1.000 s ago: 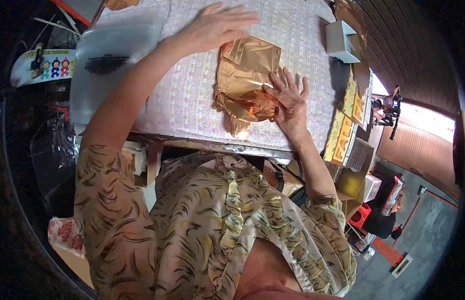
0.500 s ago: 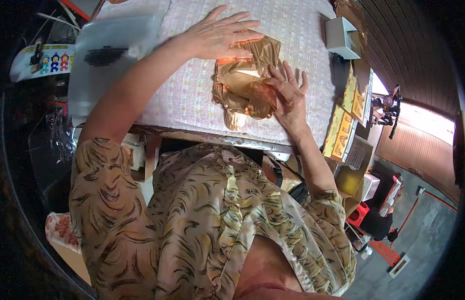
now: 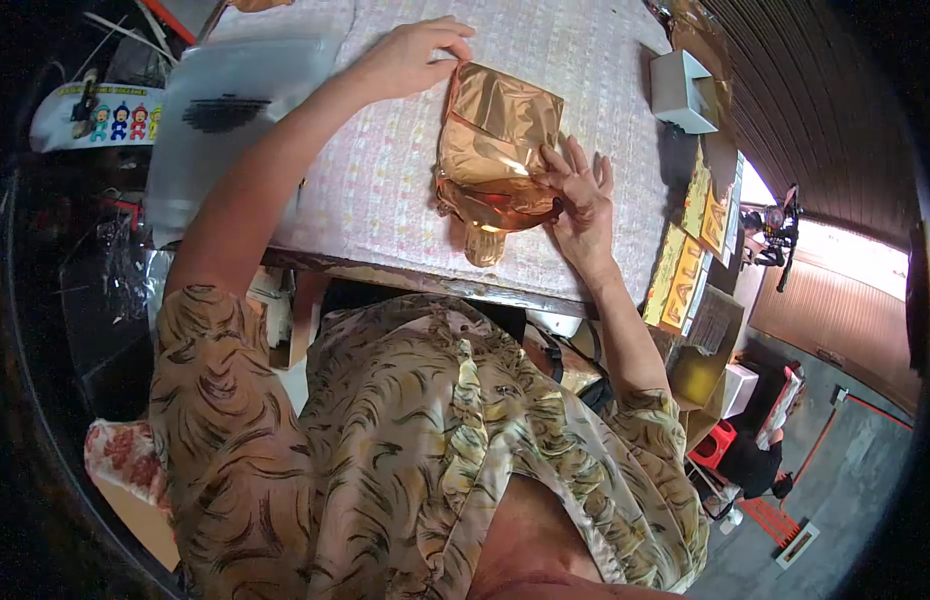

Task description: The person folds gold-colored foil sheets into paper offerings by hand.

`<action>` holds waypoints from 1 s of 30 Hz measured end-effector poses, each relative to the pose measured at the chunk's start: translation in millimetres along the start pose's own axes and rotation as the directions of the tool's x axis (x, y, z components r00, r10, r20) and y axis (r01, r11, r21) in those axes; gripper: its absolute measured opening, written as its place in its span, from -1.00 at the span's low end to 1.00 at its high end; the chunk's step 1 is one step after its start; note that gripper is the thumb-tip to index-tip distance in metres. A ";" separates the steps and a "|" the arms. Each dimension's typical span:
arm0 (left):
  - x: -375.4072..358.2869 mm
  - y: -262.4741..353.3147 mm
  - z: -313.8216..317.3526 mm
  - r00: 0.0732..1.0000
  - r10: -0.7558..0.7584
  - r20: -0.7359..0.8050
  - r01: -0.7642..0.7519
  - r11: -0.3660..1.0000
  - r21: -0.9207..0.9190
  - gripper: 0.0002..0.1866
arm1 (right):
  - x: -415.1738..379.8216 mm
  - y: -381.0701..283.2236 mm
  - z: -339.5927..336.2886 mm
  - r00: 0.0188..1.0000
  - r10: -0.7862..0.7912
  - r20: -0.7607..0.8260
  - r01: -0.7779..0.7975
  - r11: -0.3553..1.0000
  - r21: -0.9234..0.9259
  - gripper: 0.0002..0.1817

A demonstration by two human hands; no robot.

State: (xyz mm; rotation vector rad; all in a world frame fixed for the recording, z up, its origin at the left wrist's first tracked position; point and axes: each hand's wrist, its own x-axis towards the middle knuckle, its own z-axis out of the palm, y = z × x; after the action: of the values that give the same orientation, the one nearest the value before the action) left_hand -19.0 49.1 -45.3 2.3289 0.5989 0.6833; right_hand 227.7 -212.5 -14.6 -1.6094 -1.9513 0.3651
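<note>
A shiny gold foil piece lies on the cloth-covered table. Its upper part is spread flat, while the lower part is crumpled, with a rounded gold bulge at the bottom. My left hand pinches the foil's top left corner between thumb and fingers. At the foil's right side is my right hand, its thumb and index finger closed on the edge and the other fingers raised. What lies inside the foil's folds cannot be made out.
Clear plastic sheets with a dark mark lie at the left. At the right stand a small white box and yellow lettered boxes. Another person in dark clothing is at the lower right, beside a red stool.
My left hand has moved from over the foil up and left to its corner. The foil's upper part is now opened out flatter. My right hand has stayed at the right edge.
</note>
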 end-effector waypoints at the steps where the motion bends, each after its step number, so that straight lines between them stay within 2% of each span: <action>1: 0.1 1.0 -1.8 1.000 0.001 -0.001 -0.001 1.000 0.001 -0.81 | -0.8 3.2 0.6 1.000 -0.001 -0.001 0.001 1.000 -0.001 -0.76; 3: 0.2 2.0 -4.7 0.998 -0.026 0.056 0.025 1.000 0.018 -0.80 | -1.2 7.4 0.4 1.000 -0.005 0.007 0.005 1.000 0.020 -0.61; 7: 1.2 -0.2 -7.8 0.995 0.001 0.101 -0.001 1.000 0.003 -0.72 | 0.0 -1.5 -1.0 1.000 0.028 0.008 -0.028 1.000 0.007 -0.67; 9: -1.6 3.9 -7.6 0.997 0.007 0.071 -0.004 0.999 -0.033 -0.61 | -0.7 -1.2 0.8 0.999 0.042 0.006 -0.042 0.999 -0.002 -0.56; 10: -2.4 5.9 -7.7 0.997 0.011 0.072 -0.009 0.999 -0.033 -0.61 | -0.1 -2.5 1.1 0.999 0.043 0.002 -0.043 0.999 -0.005 -0.56; 12: -4.8 9.9 -6.7 0.992 0.084 0.091 -0.090 0.994 0.059 -0.52 | 0.7 -5.1 1.3 0.999 0.040 -0.009 -0.040 0.999 -0.024 -0.76; 16: -6.5 17.3 1.4 0.993 0.099 0.059 -0.103 0.992 0.070 -0.51 | 0.6 -6.9 -0.4 0.999 0.042 -0.006 -0.043 0.999 -0.012 -0.74; 18: -3.7 18.1 7.0 0.999 0.038 -0.036 -0.039 0.999 -0.023 -0.56 | 0.6 -5.6 -0.5 0.999 0.046 0.004 -0.046 0.999 -0.028 -0.60; 19: -3.3 17.1 9.9 0.999 0.036 -0.038 -0.037 0.999 -0.023 -0.56 | 0.7 -6.0 -0.4 0.999 0.044 0.006 -0.044 0.999 -0.028 -0.60; 21: -1.2 14.9 14.2 0.971 0.071 -0.228 -0.027 0.981 0.192 -0.67 | 0.7 -6.6 -1.0 0.999 0.037 0.010 -0.037 0.998 -0.053 -0.62; 25: 3.5 8.0 11.0 0.965 -0.034 -0.259 0.066 0.991 0.114 -0.76 | 1.0 -4.1 1.4 1.000 0.028 -0.003 -0.029 0.998 -0.054 -0.66; 28: 4.9 5.4 10.9 0.969 -0.060 -0.241 0.086 0.991 0.101 -0.81 | -1.3 0.4 1.0 1.000 0.014 -0.010 -0.015 0.998 -0.068 -0.68; 30: 4.4 1.3 9.3 0.978 -0.099 -0.184 0.105 0.994 0.023 -0.85 | -2.0 3.2 2.7 1.000 0.006 0.000 -0.006 0.996 -0.086 -0.70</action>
State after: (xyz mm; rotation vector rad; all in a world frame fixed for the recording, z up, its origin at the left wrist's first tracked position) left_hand -9.8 46.5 -49.2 2.2631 0.8113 0.8501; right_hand 228.9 -213.2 -19.1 -1.6689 -1.9877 0.2872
